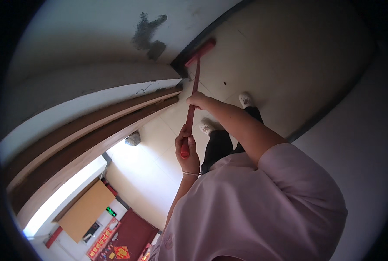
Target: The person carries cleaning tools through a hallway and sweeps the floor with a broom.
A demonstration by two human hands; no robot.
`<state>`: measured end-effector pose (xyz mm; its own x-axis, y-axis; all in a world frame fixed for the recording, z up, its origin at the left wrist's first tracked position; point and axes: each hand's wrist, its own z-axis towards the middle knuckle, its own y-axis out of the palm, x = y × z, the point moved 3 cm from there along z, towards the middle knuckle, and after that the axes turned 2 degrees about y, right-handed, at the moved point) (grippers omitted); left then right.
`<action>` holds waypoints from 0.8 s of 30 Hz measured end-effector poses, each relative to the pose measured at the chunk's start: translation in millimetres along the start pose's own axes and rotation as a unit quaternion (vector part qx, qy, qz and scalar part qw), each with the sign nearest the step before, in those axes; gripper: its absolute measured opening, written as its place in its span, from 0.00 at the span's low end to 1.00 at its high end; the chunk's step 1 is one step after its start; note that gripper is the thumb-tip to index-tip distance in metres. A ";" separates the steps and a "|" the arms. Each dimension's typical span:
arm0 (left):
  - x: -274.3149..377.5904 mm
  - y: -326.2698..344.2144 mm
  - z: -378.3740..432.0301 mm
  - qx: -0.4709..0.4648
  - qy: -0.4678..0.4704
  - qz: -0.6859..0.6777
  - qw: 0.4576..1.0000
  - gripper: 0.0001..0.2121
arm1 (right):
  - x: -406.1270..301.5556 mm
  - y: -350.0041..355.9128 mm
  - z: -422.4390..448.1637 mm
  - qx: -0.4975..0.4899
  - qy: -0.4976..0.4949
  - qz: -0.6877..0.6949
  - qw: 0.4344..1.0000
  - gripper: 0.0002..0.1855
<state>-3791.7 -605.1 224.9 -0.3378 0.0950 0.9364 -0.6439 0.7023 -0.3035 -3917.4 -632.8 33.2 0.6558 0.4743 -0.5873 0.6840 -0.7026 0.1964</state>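
A long red broom handle (195,81) runs up the middle of the view. My left hand (186,143) grips it close to its near end, with a thin band at the wrist. Farther along the handle, my right hand (198,100) is closed round it. The red broom head (202,51) rests at the floor's edge, against the dark baseboard beside the wall corner. Its bristles are hard to make out. A small dark speck (225,83) lies on the tiled floor (262,62) to the right of the handle.
Left of me is a wooden door frame (92,130). A grey stone-like block (133,138) sits on the floor by the doorway. My light shoes (245,99) stand on the tiles. A wall (347,137) runs along the right. Beyond the doorway is a dark red door (133,230) with paper decorations.
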 end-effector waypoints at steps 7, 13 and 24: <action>-17.6 -132.9 -34.9 -0.129 -0.015 0.012 0.991 0.04 | 79.6 109.6 -38.3 -0.044 0.065 0.093 0.993 0.09; -15.9 -210.6 -1.3 -0.270 0.078 0.026 0.959 0.08 | 80.0 164.9 -62.6 0.020 0.101 0.295 0.950 0.06; -70.7 -68.4 22.7 -0.396 0.172 0.055 0.900 0.07 | 104.5 -0.2 -5.8 0.175 -0.031 0.303 0.936 0.14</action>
<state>-3739.4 -675.9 175.4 -0.0500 0.3119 0.9488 0.1184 0.9451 -0.3045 -3847.2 -580.1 -23.7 0.8620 -0.0918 -0.4986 0.0388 -0.9686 0.2455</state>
